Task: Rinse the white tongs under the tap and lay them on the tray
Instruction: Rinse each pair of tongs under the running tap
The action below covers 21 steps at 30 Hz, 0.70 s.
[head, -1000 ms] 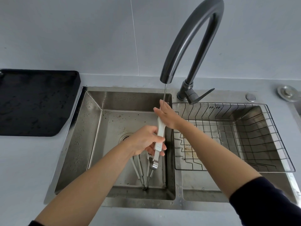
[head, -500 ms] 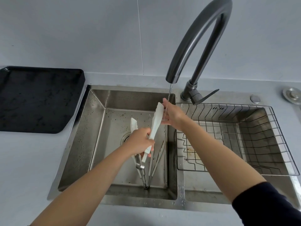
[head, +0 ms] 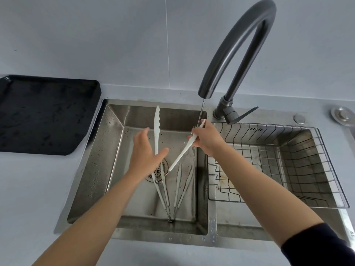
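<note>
My right hand [head: 206, 141] pinches one arm of the white tongs [head: 157, 129] in the stream under the tap [head: 217, 62]. My left hand [head: 145, 156] is spread flat beside the other arm, which points away from me. The black tray [head: 48, 116] lies leftward, nearer my left hand.

no readable text, labels, or numbers
</note>
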Motion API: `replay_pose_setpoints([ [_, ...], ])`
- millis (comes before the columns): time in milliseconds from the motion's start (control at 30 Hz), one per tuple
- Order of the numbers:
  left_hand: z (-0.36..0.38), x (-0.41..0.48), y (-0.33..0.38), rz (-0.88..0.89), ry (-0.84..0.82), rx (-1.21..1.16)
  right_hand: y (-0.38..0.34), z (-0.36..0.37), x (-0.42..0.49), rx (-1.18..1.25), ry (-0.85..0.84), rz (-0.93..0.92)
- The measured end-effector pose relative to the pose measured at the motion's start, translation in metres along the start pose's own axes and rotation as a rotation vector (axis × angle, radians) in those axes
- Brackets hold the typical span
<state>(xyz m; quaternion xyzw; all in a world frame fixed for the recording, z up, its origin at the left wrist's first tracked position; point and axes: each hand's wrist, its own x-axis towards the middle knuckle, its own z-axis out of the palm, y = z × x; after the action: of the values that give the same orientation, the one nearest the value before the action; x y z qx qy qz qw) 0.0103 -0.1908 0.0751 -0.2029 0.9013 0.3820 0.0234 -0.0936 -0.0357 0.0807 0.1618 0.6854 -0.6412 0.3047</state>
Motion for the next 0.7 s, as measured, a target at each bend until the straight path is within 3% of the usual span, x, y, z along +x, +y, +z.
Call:
replay_pose_setpoints([
  [67,-0.01,0.007,-0.001,-0.294,-0.258,-0.279,-0.001,-0.001,-0.001,0.118,-0.042,0.029],
  [100,-0.014,0.008,-0.001,-0.356,-0.371,-0.343,-0.001,-0.001,-0.002,0.187,-0.07,0.041],
  [233,-0.02,0.012,0.002,-0.328,-0.52,-0.443,-0.004,-0.001,-0.008,0.369,-0.17,0.028],
  [333,-0.026,0.015,0.005,-0.257,-0.485,-0.514,-0.007,-0.011,-0.011,0.33,-0.202,-0.01],
  [567,-0.023,0.025,0.012,-0.123,-0.163,-0.234,-0.01,-0.019,-0.013,-0.202,-0.087,-0.107],
  [700,-0.019,0.027,0.015,-0.1,-0.098,-0.3,-0.016,-0.021,-0.011,-0.383,-0.077,-0.125],
])
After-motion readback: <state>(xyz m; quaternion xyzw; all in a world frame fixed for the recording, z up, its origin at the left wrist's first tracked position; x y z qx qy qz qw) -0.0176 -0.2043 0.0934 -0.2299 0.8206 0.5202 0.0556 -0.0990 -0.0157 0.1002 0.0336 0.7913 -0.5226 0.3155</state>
